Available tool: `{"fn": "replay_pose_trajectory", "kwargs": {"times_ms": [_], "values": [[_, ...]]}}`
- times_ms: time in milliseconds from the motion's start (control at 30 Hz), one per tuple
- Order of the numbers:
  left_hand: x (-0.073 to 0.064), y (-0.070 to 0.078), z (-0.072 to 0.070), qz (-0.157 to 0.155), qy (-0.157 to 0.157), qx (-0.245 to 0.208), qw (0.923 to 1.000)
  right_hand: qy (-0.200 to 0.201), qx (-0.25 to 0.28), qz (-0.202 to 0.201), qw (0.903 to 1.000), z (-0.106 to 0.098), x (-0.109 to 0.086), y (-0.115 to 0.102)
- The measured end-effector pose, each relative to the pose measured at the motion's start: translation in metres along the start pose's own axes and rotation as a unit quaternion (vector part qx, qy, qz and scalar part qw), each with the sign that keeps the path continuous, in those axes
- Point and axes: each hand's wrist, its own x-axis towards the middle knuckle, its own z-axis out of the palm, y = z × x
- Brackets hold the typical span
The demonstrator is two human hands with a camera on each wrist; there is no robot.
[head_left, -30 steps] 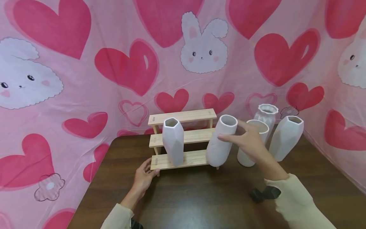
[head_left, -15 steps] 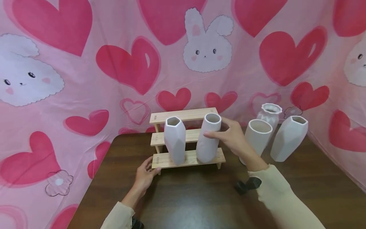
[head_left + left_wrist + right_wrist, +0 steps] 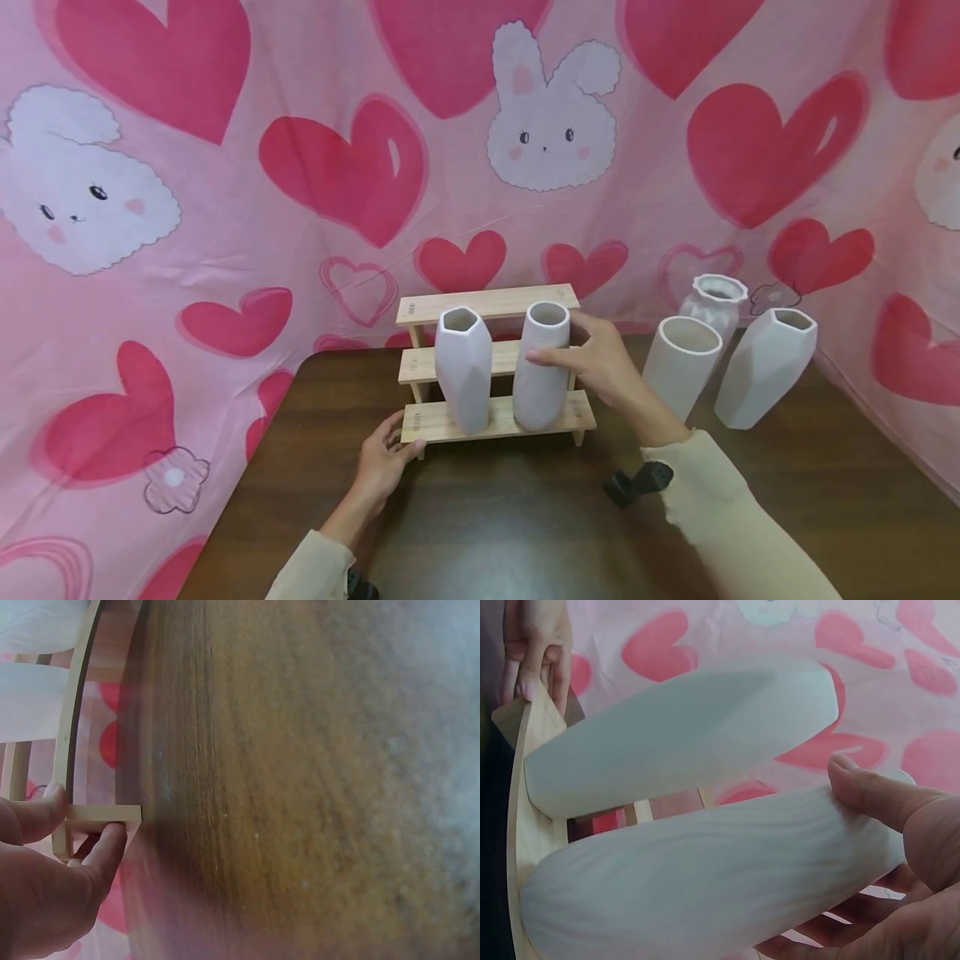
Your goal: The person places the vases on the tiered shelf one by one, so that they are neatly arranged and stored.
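My right hand [image 3: 600,362] grips a white round-mouthed vase [image 3: 542,379] near its top, thumb in front and fingers behind. In the right wrist view this vase [image 3: 705,877] shows wavy ridges, and its base meets the lowest shelf board. Left of it on the same board stands a white faceted vase [image 3: 463,371] with a five-sided mouth. The wooden three-step stand [image 3: 489,304] carries both. At the stand's left end, my left hand [image 3: 381,458] holds the lowest board, thumb at its front edge; in the left wrist view, the fingers [image 3: 109,855] reach under it by the leg.
To the right on the dark wooden table [image 3: 480,517] stand three more white vases: a wide round one [image 3: 682,367], a scallop-rimmed one [image 3: 716,304] behind it, and an angular one [image 3: 765,367]. A pink heart-and-rabbit cloth [image 3: 420,200] hangs close behind the table.
My right hand has carried the round-mouthed vase leftward from the stand's right end onto the lowest board, where it now stands straighter. My left hand keeps its hold on the stand.
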Motion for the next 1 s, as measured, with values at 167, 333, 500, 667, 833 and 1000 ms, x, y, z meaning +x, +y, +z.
{"fn": "replay_pose_trajectory", "kwargs": {"times_ms": [167, 333, 500, 667, 833, 1000], "values": [[0.0, 0.001, 0.001, 0.001, 0.001, 0.001, 1.0, -0.013, -0.019, -0.005, 0.9997, 0.0, 0.002, -0.002], [0.0, 0.002, 0.0, 0.001, -0.001, 0.005, 1.0, -0.02, -0.026, -0.007, 0.9994, 0.0, 0.002, 0.0], [-0.002, 0.0, 0.0, -0.001, -0.003, 0.005, 1.0, -0.022, -0.029, 0.001, 0.9993, 0.002, 0.001, 0.002], [-0.003, -0.002, 0.0, -0.001, -0.003, 0.007, 1.0, -0.031, -0.026, -0.003, 0.9992, 0.003, -0.002, 0.003], [-0.004, -0.002, 0.0, 0.001, -0.003, 0.006, 1.0, -0.047, -0.025, -0.01, 0.9985, -0.004, -0.007, 0.005], [-0.003, 0.0, 0.0, 0.004, -0.004, 0.001, 1.0, -0.026, -0.041, -0.052, 0.9975, -0.021, -0.013, 0.008]]}}
